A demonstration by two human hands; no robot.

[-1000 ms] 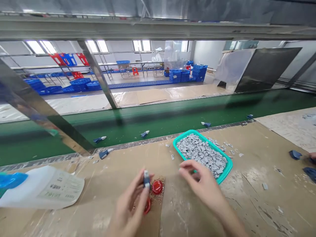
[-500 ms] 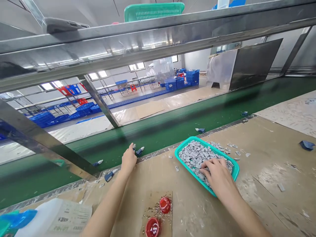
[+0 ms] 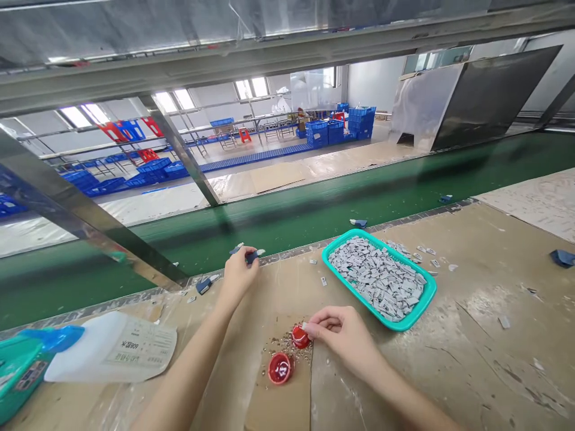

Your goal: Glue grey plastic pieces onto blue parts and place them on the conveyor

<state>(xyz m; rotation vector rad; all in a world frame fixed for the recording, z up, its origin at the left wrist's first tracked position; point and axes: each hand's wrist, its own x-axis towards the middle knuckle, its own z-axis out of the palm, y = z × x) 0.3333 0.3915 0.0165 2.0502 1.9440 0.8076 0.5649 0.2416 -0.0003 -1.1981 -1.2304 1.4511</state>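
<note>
At the near edge of the green belt, my left hand [image 3: 240, 274] has its thumb and fingers closed round a dark blue piece with a white tip [image 3: 254, 256]. A similar blue piece [image 3: 236, 248] lies just beyond the fingers. My right hand [image 3: 344, 335] pinches a small light grey piece [image 3: 305, 326] over a red cup [image 3: 300, 337]. A second red cup [image 3: 280, 367], with shiny liquid inside, stands nearer me. Both cups are on a wet-spotted cardboard strip [image 3: 278, 410]. Right of them is a turquoise basket [image 3: 327, 254] full of small grey pieces [image 3: 377, 275].
A white jug [image 3: 121, 350] lies at the left beside a green basket [image 3: 18, 371]. The green conveyor belt [image 3: 291, 221] runs across behind the table, carrying more blue pieces [image 3: 358, 223]. A slanted metal post [image 3: 112, 239] rises on the left. Loose grey pieces [image 3: 435, 263] lie around the turquoise basket.
My right hand has left the turquoise basket and moved left to the red cup with a grey piece. My left hand has closed on the blue piece. The view has tilted down.
</note>
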